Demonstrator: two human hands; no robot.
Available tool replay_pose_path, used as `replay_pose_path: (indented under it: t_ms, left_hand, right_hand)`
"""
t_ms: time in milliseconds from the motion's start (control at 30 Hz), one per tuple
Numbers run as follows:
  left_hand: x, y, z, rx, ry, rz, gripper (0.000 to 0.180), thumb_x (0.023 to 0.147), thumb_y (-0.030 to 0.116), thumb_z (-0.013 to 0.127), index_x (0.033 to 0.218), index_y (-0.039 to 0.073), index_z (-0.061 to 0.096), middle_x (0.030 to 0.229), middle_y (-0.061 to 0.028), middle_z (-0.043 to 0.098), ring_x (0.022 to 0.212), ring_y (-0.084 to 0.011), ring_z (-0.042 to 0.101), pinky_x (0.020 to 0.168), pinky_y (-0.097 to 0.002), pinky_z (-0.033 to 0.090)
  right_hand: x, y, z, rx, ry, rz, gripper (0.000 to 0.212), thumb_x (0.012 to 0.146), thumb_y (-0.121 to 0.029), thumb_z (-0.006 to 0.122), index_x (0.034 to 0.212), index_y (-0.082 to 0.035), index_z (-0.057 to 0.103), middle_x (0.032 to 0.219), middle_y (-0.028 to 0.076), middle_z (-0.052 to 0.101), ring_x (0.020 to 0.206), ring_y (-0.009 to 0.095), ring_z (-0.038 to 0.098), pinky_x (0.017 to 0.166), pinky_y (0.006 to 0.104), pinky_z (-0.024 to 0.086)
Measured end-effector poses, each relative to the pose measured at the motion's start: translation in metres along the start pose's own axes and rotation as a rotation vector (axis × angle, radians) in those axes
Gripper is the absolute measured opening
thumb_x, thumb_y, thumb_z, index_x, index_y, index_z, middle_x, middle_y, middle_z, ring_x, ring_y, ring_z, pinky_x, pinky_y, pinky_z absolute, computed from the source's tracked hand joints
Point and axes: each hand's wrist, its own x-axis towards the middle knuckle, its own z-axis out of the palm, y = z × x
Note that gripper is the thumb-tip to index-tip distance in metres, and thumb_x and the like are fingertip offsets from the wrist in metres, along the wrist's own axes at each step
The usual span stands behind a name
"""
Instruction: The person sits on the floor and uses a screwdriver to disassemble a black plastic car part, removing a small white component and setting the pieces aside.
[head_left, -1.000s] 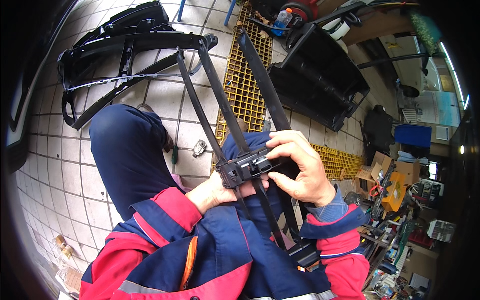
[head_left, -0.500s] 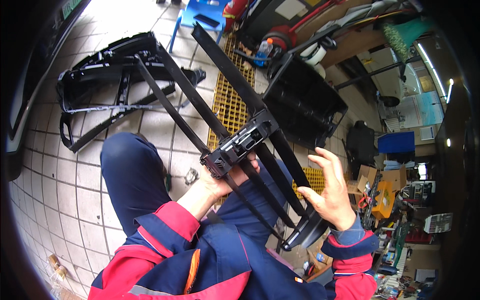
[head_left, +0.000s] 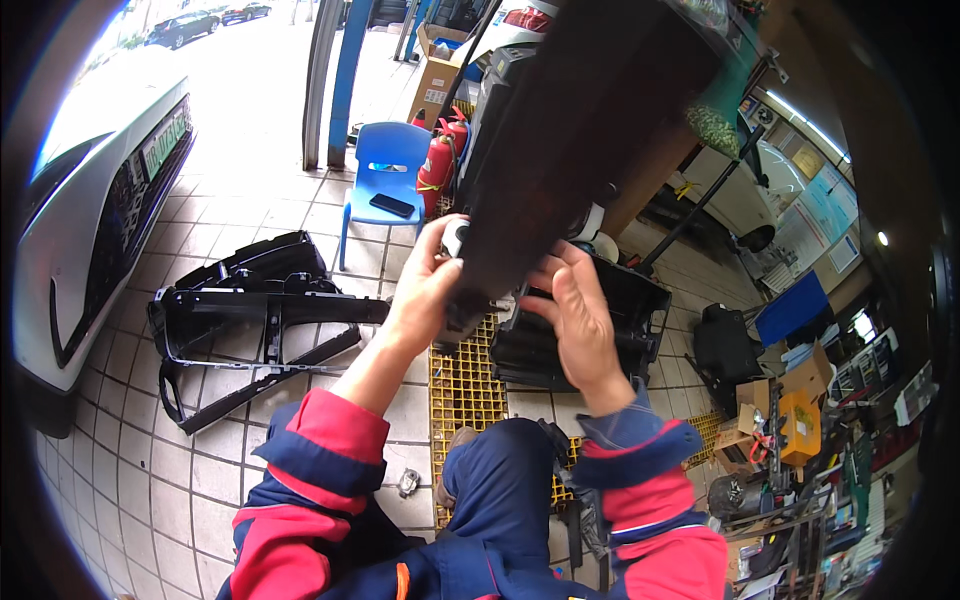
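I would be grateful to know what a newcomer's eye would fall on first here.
The large dark part, its lower end between left hand and right hand, dominates the upper middle. Left of it stands a bright blue chair, with red fire extinguishers to its right.

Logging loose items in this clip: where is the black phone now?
In the head view, upper left of centre, the black phone lies on the blue chair, just left of the red fire extinguishers.
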Motion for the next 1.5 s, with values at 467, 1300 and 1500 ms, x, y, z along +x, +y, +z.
replay_pose_path:
  t_ms: [467, 1300, 1500]
  left_hand:
    - [-0.075, -0.038, -0.021, 1.02, -0.095, -0.119, 0.061, 0.098, 0.011, 0.081, 0.152, 0.006, 0.054, 0.103, -0.0284, 0.076, 0.099, -0.0507, 0.075, 0.086, -0.0572, 0.058]
    - [-0.087, -0.069, -0.012, 0.945, -0.018, -0.052, 0.057, 0.089, 0.004, 0.085, 0.142, 0.0, 0.065, 0.115, -0.0159, 0.074, 0.104, -0.0286, 0.073, 0.095, -0.0397, 0.059]
    - [-0.086, -0.074, -0.023, 0.79, 0.025, -0.221, 0.053, 0.092, 0.004, 0.081, 0.142, 0.003, 0.063, 0.121, -0.0097, 0.075, 0.112, -0.0203, 0.072, 0.104, -0.0373, 0.056]
  right_hand:
    - [-0.026, 0.203, 0.01, 1.018, -0.182, 0.601, 0.058, 0.119, -0.051, 0.053, 0.143, -0.001, 0.068, 0.13, 0.02, 0.08, 0.118, 0.033, 0.079, 0.109, 0.0484, 0.062]
    - [-0.047, 0.202, -0.005, 0.799, 0.177, 0.601, 0.052, 0.109, -0.018, 0.064, 0.157, -0.002, 0.056, 0.133, 0.013, 0.077, 0.117, 0.025, 0.078, 0.104, 0.0417, 0.064]
    - [-0.035, 0.197, -0.001, 0.714, 0.188, 0.57, 0.041, 0.112, -0.023, 0.066, 0.148, -0.003, 0.063, 0.13, 0.011, 0.078, 0.117, 0.022, 0.078, 0.105, 0.0417, 0.063]
